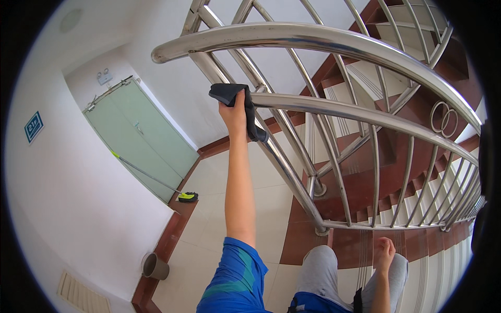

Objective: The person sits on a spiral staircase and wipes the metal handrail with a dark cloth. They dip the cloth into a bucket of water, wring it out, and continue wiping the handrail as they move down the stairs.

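Note:
My left hand point(233, 117) reaches forward at the end of a stretched arm. It grips a dark grey cloth point(250, 105), which wraps around a stainless steel railing post point(287, 176) where the middle rail point(332, 105) meets it. One end of the cloth hangs down along the post. Above that, the thick curved handrail point(274, 35) ends in a rounded cap. My right hand point(385, 252) hangs near my right knee with loosely bent fingers, and nothing shows in it.
Stairs with red-brown edges point(391, 219) descend at the right, behind steel balusters. A green double door point(141, 133) stands at the left, with a yellow-green-headed brush point(188, 196) on a long pole before it. A bucket point(155, 267) sits against the left wall.

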`<state>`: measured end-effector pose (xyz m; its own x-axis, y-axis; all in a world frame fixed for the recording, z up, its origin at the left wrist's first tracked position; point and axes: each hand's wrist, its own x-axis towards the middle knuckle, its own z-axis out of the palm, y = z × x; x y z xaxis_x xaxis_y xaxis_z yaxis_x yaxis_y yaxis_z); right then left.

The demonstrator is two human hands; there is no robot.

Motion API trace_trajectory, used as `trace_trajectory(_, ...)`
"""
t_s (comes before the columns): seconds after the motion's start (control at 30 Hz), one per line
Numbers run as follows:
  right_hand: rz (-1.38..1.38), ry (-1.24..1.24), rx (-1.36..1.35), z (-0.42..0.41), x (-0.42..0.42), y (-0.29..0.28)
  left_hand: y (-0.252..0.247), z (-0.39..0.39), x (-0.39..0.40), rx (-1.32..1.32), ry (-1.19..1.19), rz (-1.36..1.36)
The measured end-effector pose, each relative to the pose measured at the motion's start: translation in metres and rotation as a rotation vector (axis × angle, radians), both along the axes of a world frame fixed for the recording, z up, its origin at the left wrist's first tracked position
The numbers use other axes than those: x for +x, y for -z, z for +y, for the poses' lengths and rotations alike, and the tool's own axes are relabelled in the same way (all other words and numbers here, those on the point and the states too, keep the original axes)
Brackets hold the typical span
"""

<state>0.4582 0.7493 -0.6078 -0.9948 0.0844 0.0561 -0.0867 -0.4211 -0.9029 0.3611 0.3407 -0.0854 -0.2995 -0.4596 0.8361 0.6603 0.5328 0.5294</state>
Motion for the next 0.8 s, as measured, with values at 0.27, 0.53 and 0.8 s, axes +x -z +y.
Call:
trace_trajectory(0.27, -0.111, -0.04, -0.035, 0.001, 0.006, 0.001, 0.054, 0.001, 0.012, -0.107, -0.133, 0.122)
trace_trajectory(0.53, -0.107, -0.039, 0.11, -0.008, -0.005, 0.048, 0.136, 0.011, 0.015, -0.653, -0.683, 0.063)
trace_trajectory(0.8, -0.207, -0.049, 0.026, 0.004, -0.016, 0.039, 0.025, 0.067, 0.033, -1.25, -0.794, -0.193)
